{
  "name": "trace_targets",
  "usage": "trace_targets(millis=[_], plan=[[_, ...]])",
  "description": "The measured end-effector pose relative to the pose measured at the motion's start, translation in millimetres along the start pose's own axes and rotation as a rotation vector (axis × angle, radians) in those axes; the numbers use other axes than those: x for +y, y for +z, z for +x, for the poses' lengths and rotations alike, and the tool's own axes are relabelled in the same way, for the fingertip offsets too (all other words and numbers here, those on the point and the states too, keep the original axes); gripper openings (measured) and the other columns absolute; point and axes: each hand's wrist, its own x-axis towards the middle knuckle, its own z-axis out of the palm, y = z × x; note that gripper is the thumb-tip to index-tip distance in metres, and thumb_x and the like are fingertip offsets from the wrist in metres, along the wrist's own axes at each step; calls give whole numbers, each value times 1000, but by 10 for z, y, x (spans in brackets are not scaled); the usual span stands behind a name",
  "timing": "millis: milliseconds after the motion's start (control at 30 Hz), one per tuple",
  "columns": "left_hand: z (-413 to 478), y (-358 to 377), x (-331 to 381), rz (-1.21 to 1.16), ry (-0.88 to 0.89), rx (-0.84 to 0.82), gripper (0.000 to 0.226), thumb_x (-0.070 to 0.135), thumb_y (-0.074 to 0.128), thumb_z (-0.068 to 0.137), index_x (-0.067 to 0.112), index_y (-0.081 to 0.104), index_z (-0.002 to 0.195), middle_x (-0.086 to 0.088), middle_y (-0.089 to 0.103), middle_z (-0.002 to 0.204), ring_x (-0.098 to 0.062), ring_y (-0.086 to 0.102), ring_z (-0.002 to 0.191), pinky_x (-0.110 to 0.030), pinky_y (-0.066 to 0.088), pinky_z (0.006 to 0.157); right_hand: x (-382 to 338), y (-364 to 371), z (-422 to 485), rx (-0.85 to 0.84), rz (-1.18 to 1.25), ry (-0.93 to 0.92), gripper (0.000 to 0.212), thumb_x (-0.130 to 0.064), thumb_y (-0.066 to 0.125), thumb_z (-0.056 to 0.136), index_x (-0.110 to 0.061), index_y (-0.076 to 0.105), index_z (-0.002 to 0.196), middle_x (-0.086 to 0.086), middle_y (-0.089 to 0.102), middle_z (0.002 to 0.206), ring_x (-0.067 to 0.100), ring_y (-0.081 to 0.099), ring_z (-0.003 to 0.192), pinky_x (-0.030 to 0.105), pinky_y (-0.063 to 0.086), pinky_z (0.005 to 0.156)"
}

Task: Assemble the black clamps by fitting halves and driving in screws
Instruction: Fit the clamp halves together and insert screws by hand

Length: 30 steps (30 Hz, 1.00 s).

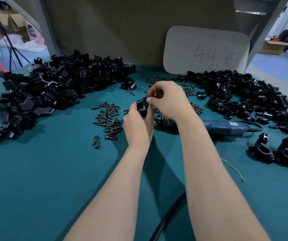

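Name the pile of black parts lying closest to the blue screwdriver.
The right pile, below the card marked 44; the left pile lies across the screws.

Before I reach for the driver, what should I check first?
1. Clamp secured: ok, left hand grips it above the table.
2. Halves fully mated: cannot tell, fingers cover the joint.
3. Screw started in its hole: cannot tell, right hand pinches at the clamp's top, hiding it.
4. Electric screwdriver reachable: ok, lying on the table by the right forearm.
5. Right hand free: not ok, busy at the clamp.
6. Spare screws close: ok, heap left of the left hand.
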Motion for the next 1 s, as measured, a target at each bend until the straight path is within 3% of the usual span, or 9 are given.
trace_targets(millis=[300,467,600,767,867,1000], plan=[[50,-11,-27,-85,-51,35,29,39,57,90,10,59,88,-5,70,79,-25,67,74,-39,54,69,-104,47,43,-62,0,-30,3,-18,68,86,-21,68,87,-12,59,82,5,55,82,5,37,61],[50,8,-49,-111,-55,28,29,36,58,90,7,57,86,-9,69,79,-28,66,74,-39,51,67,-69,42,23,-70,35,-4,17,-11,60,90,-23,71,95,-10,61,91,4,55,84,8,40,64],[44,6,-49,-81,-47,48,31,38,58,90,8,61,90,-4,69,82,-24,62,74,-35,47,66,-53,127,-4,-26,38,1,8,-15,60,92,-23,61,89,-7,58,89,1,50,75,1,38,51],[40,13,-42,-63,-35,62,33,42,57,92,9,61,91,-2,68,82,-21,61,71,-33,48,64,-57,188,7,-11,17,40,6,-24,54,96,-20,54,92,-10,50,80,11,49,82,20,36,69],[47,3,-53,-53,-37,57,33,42,57,92,10,61,94,-2,68,84,-21,62,73,-32,48,63,-46,232,-7,-7,-24,34,13,-29,52,97,-17,51,92,-1,54,89,17,50,86,29,40,75],[50,-5,-52,-35,-39,61,32,42,57,92,10,61,93,-1,67,81,-19,61,69,-27,41,57,-36,187,1,3,-31,26,18,-34,55,95,-16,60,96,-8,52,82,11,51,81,22,38,69]])
